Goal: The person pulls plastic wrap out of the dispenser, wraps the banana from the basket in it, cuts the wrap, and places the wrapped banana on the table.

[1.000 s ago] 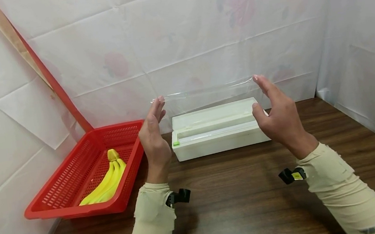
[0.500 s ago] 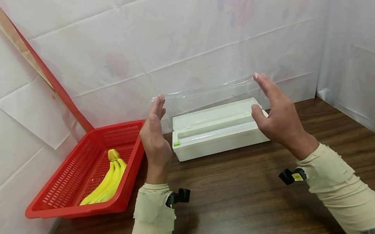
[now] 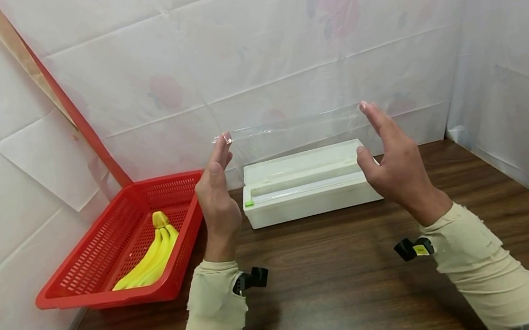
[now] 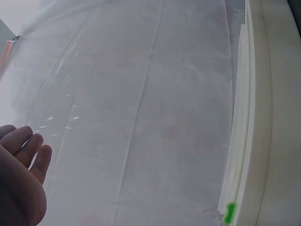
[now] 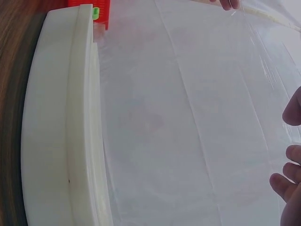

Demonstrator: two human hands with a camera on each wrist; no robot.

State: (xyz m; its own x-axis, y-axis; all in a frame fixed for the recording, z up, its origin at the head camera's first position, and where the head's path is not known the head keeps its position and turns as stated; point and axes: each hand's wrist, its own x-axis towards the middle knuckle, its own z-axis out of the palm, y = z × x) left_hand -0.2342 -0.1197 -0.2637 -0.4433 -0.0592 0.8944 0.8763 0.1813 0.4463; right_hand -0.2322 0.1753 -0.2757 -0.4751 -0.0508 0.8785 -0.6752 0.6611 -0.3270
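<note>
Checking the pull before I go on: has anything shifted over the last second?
Barely. Both hands, left hand and right hand, keep the clear film stretched above the white dispenser, its top edge perhaps slightly higher. Red basket and bananas are unmoved.

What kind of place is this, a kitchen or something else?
Probably a staged recording booth rather than a kitchen: white sheeting walls in a wooden table that bears only a cling film dispenser and a red basket of bananas.
</note>
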